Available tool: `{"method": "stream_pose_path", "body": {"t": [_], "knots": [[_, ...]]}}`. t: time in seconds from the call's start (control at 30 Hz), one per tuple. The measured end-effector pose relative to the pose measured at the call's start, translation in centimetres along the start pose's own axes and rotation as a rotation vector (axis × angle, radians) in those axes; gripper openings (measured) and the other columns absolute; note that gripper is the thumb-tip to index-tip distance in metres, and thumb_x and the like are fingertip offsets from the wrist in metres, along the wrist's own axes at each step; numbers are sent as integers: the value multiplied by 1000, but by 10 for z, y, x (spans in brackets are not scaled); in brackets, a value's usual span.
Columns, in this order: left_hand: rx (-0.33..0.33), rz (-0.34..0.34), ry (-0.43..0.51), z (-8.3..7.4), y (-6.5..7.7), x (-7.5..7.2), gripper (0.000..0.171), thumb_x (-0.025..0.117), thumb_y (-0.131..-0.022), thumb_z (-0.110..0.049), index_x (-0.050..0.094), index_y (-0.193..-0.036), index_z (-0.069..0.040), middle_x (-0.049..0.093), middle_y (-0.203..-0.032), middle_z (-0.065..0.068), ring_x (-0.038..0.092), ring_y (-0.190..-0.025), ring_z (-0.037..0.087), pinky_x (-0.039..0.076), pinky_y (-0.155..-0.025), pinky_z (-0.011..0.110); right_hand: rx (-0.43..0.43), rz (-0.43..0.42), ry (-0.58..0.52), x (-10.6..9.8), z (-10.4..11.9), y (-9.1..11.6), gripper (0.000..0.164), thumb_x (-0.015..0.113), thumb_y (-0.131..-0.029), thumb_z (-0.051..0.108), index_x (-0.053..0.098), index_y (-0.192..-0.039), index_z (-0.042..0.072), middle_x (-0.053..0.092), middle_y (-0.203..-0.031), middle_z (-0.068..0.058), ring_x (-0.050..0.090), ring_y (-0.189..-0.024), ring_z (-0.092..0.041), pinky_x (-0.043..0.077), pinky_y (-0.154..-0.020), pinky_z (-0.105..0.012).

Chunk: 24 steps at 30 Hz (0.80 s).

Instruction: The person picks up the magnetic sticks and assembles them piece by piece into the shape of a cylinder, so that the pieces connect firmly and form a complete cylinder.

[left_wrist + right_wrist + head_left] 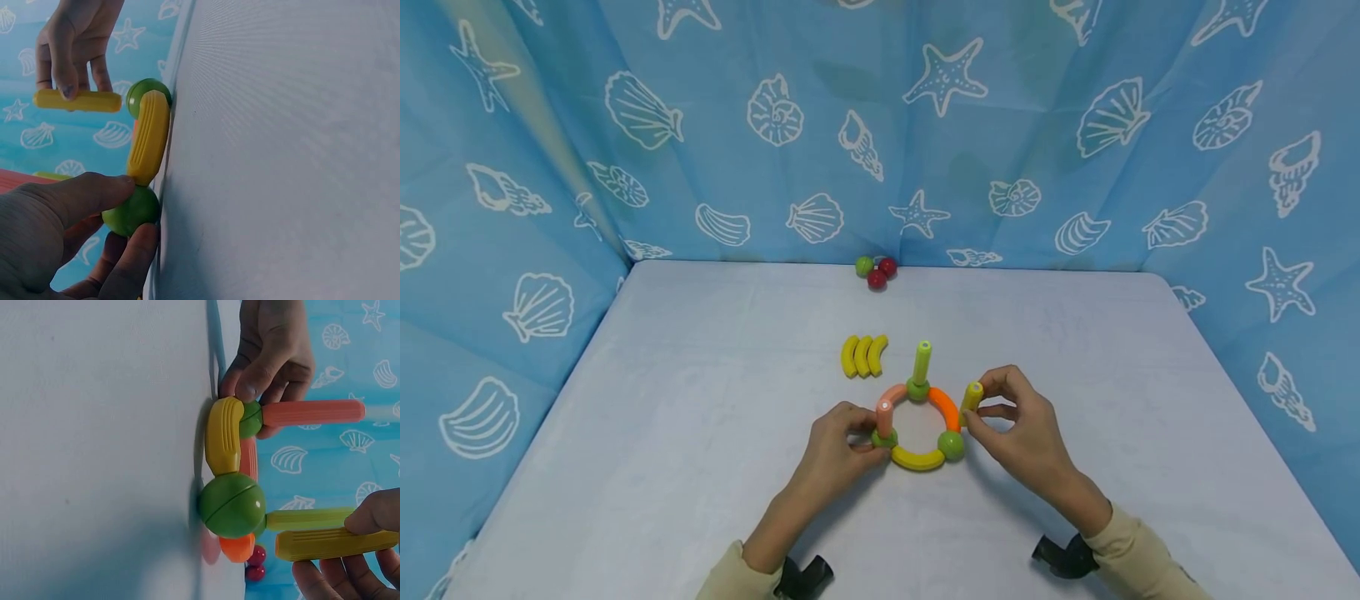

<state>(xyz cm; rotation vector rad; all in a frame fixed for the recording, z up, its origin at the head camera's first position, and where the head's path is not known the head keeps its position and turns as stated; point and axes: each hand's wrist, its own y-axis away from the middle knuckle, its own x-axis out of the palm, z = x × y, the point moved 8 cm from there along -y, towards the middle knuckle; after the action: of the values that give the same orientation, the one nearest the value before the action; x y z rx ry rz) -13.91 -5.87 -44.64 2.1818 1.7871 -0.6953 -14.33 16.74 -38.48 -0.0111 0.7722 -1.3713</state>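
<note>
A ring of curved rods joined by green balls lies on the table. My left hand (841,442) holds the ring's left green ball (131,211), its thumb also at the end of the curved yellow rod (917,461). Standing up from that ball is a salmon rod (315,412); a lime rod (922,362) rises from the far ball (917,389). My right hand (1026,429) pinches a straight yellow rod (337,542) between thumb and fingers. Its lower end is close beside the right green ball (951,446), near the curved orange rod (945,408).
Behind the ring lie several curved yellow rods (865,357) side by side. Two red balls (877,280) and a green ball (864,267) sit at the table's back edge. A blue shell-patterned curtain (865,192) hangs behind the white table (700,358).
</note>
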Motion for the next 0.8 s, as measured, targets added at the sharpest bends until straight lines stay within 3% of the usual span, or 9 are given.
{"method": "stream_pose_path", "body": {"t": [0.8], "knots": [[-4, 6, -11, -3, 1, -1, 29, 84, -77, -5, 74, -104, -8, 61, -98, 0, 62, -94, 17, 56, -84, 28, -3, 34, -43, 15, 5, 12, 47, 79, -75, -12, 52, -107, 9, 57, -103, 0, 64, -96, -16, 60, -71, -28]]}}
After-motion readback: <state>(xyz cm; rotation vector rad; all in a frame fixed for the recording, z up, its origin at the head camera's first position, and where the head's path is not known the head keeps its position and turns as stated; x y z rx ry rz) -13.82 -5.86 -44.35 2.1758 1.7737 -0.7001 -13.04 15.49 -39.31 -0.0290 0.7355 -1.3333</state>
